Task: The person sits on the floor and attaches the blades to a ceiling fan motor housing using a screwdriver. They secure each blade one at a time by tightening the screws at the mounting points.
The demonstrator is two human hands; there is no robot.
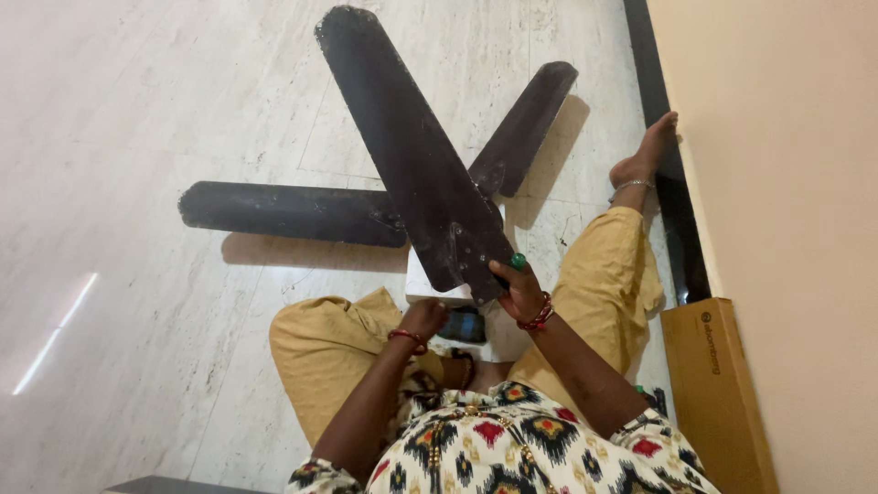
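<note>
Floor: pale marble floor (137,119) with a black skirting strip (663,137) along a cream wall (796,137).
Head view, fan: dark ceiling fan (402,174) lies on the floor between the seated person's legs; three blades spread outward, the near blade tilted up toward the camera.
Right hand: right hand (519,291) is closed around the inner end of the raised blade, a small green object (519,261) pinched at the fingertips.
Left hand: left hand (423,318) is curled near the white hub (430,285); its grip cannot be made out.
Surroundings: cardboard box (718,393) stands against the wall, beside the right leg.
</note>
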